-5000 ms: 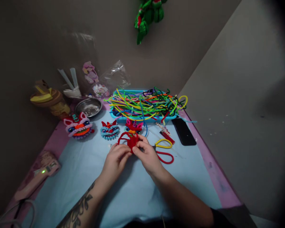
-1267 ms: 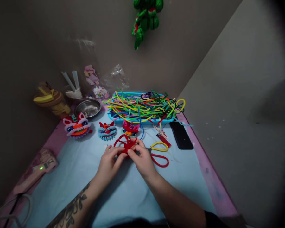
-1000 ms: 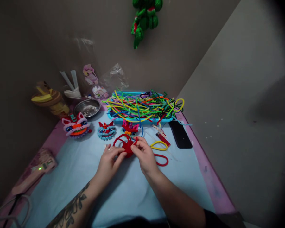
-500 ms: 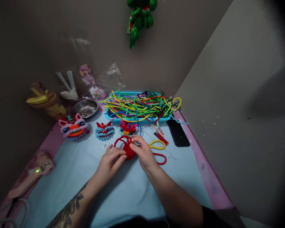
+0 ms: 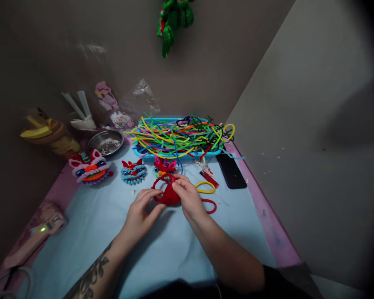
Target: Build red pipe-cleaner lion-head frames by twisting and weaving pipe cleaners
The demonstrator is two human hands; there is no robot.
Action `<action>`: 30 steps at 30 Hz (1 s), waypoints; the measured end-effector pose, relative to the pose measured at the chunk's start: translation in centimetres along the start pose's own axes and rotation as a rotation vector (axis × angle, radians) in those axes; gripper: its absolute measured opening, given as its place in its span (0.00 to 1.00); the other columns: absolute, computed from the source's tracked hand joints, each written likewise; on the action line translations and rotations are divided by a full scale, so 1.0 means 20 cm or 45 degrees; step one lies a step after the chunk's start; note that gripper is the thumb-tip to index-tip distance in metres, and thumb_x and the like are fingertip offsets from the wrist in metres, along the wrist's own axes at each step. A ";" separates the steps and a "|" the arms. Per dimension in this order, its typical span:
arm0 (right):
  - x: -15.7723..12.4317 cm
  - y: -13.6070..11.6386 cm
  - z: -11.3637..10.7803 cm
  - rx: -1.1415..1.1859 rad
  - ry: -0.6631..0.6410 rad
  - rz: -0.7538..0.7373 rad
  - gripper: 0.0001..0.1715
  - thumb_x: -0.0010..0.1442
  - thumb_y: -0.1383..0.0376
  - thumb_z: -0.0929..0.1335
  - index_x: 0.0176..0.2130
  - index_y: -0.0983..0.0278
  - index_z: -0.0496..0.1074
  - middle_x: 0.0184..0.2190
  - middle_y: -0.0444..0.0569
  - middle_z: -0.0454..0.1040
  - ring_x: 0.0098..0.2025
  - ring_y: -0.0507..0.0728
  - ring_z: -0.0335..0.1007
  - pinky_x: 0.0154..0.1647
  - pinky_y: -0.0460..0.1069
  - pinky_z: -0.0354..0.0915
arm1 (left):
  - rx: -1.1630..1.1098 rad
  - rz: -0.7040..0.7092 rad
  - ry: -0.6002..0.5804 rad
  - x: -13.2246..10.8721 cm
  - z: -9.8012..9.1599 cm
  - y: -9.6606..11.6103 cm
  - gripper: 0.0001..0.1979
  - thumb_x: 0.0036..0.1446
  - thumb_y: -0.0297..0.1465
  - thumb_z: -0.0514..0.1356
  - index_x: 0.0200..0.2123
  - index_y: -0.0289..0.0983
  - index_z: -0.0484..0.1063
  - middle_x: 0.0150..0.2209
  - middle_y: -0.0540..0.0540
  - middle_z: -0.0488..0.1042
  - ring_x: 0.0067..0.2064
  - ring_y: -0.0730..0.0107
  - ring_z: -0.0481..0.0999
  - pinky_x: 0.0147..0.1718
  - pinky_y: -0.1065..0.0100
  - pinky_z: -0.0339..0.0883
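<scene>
In the head view a red fuzzy piece (image 5: pixel 171 195), bent from pipe cleaners with open loops at its top left, is held just above the table. My right hand (image 5: pixel 190 197) grips its right side between thumb and fingers. My left hand (image 5: pixel 143 209) is at its left side, fingertips on the loop and thumb at the lower edge, with a gap between them. Just behind is a small lion head (image 5: pixel 165 165) in red and pink, partly hidden. A yellow pipe cleaner (image 5: pixel 208 191) and a red pipe cleaner (image 5: pixel 212 202) lie bent beside my right hand.
A blue tray (image 5: pixel 149 158) heaped with coloured pipe cleaners stands at the back. A blue lion head (image 5: pixel 133 172), a pink lion head (image 5: pixel 91 168) and a metal bowl (image 5: pixel 120 143) are left. A red lighter (image 5: pixel 209 179) and black phone (image 5: pixel 232 172) lie right; a pink glue gun (image 5: pixel 34 245) lies front left.
My left thumb and fingers have spread apart at the red piece, which now shows its loops wider and turned a little. My right hand keeps its grip. The whole view has shifted slightly.
</scene>
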State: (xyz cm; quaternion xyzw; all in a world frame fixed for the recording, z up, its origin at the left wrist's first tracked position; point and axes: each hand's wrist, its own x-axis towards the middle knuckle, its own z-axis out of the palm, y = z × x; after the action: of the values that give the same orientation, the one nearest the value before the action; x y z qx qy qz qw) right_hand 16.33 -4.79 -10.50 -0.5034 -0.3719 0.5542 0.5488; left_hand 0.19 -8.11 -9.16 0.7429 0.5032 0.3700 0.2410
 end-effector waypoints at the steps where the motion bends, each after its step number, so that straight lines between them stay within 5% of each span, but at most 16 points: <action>1: 0.01 0.00 0.00 0.064 0.042 0.018 0.13 0.48 0.60 0.70 0.19 0.63 0.68 0.42 0.50 0.71 0.51 0.59 0.65 0.54 0.53 0.57 | 0.018 0.019 0.045 0.00 0.00 -0.01 0.13 0.55 0.32 0.61 0.45 0.40 0.71 0.43 0.43 0.76 0.46 0.61 0.74 0.48 0.58 0.67; 4: 0.04 0.00 -0.01 0.394 0.121 0.154 0.11 0.45 0.59 0.72 0.22 0.62 0.70 0.32 0.46 0.74 0.42 0.58 0.70 0.49 0.54 0.62 | 0.037 -0.012 0.184 0.00 0.00 -0.04 0.15 0.56 0.31 0.60 0.48 0.39 0.69 0.49 0.40 0.73 0.52 0.59 0.71 0.52 0.56 0.65; 8: 0.06 -0.05 -0.05 0.748 0.012 0.360 0.09 0.46 0.60 0.72 0.29 0.60 0.72 0.30 0.44 0.77 0.38 0.56 0.73 0.50 0.54 0.65 | -0.046 -0.181 0.207 -0.01 -0.01 -0.05 0.16 0.58 0.33 0.57 0.50 0.39 0.67 0.51 0.40 0.71 0.54 0.59 0.71 0.54 0.56 0.64; 13: 0.05 -0.06 -0.08 0.737 -0.214 0.452 0.09 0.50 0.57 0.70 0.26 0.60 0.70 0.30 0.46 0.79 0.40 0.58 0.76 0.52 0.57 0.66 | -0.132 -0.254 0.190 -0.02 0.00 -0.04 0.15 0.58 0.34 0.56 0.49 0.39 0.68 0.50 0.40 0.72 0.53 0.59 0.72 0.55 0.55 0.64; 18: 0.04 -0.05 -0.06 0.688 -0.239 0.502 0.10 0.49 0.57 0.70 0.27 0.60 0.72 0.29 0.47 0.79 0.39 0.59 0.76 0.48 0.58 0.69 | -0.161 -0.228 0.249 -0.03 -0.01 -0.04 0.14 0.59 0.33 0.56 0.48 0.39 0.68 0.49 0.41 0.72 0.52 0.59 0.72 0.53 0.55 0.65; 23: -0.03 -0.09 -0.02 0.584 -0.273 0.270 0.14 0.49 0.56 0.71 0.36 0.59 0.73 0.41 0.49 0.78 0.44 0.60 0.73 0.49 0.56 0.67 | -0.165 -0.098 0.387 -0.04 -0.05 -0.02 0.11 0.60 0.29 0.56 0.46 0.40 0.69 0.46 0.43 0.73 0.49 0.62 0.73 0.50 0.58 0.67; 30: -0.09 -0.09 -0.03 -0.169 -0.271 -0.325 0.10 0.57 0.62 0.67 0.26 0.63 0.68 0.51 0.53 0.66 0.55 0.60 0.63 0.55 0.54 0.59 | 0.068 0.298 0.420 -0.05 -0.07 0.03 0.14 0.57 0.27 0.58 0.47 0.42 0.69 0.44 0.44 0.74 0.50 0.58 0.70 0.52 0.54 0.63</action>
State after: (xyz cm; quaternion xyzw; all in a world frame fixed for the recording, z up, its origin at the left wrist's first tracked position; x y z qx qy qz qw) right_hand 17.17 -6.53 -8.67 -0.4258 -0.5246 0.5044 0.5377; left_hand -0.72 -9.26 -8.13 0.7318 0.4556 0.4986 0.0907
